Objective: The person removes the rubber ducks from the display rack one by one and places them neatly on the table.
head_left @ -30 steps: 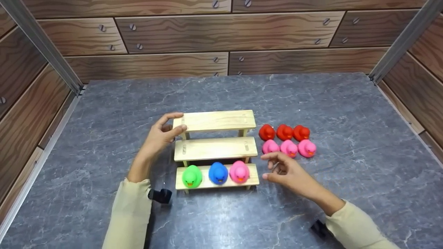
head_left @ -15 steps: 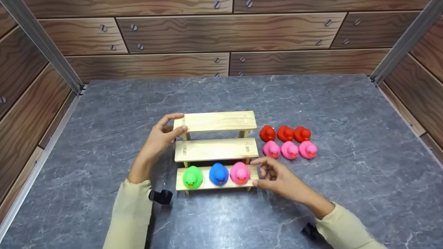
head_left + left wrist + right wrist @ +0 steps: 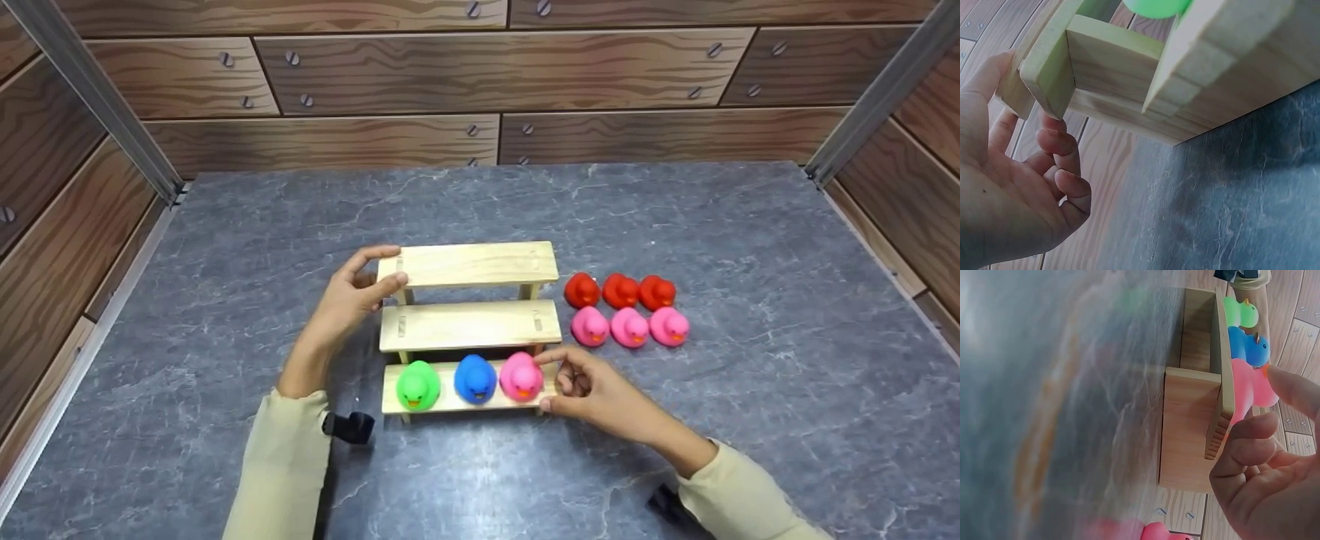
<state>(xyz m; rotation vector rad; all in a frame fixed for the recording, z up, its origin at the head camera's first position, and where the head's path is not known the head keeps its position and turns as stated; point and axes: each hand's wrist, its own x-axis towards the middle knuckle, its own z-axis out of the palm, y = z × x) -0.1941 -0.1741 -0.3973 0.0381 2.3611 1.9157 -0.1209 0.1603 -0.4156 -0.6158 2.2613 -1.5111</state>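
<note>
Grip, left hand: pinching one end of the top tier at 10 o'clock, index finger along the far edge, thumb on the near; probably a brace against sliding. Left wrist view: remaining fingers loosely bent.
Grip, right hand: at 4 o'clock; index and thumb parted beside the pink duck, index touching it or nearly so. Squeezing or merely resting: cannot tell. Looks like minding its place near the tier's end.
Clock: centred on the stand, 12 toward the back.
Plank-patterned wall: 12 o'clock, beyond everything; a plain backdrop, presumably.
Grey tabletop: marbled, flat; probably level footing for the stand.
Wooden stand: three tiers stepping down toward 6 o'clock, perhaps so no row hides another.
Sleeves: pale, coming in from 8 and 4 o'clock, so each arm serves its own end.
Red ducks: three, between 2 and 3 o'clock, just beside the stand.
Loose pink ducks: three, 3 o'clock, in front of the reds; ranked by colour, perhaps for order, handy to the right hand.
Bottom tier: green duck at 7, blue duck at 6, the pink at 5, all facing 6 o'clock. Blue-to-pink gap narrower than green-to-blue; spacing uneven.
</note>
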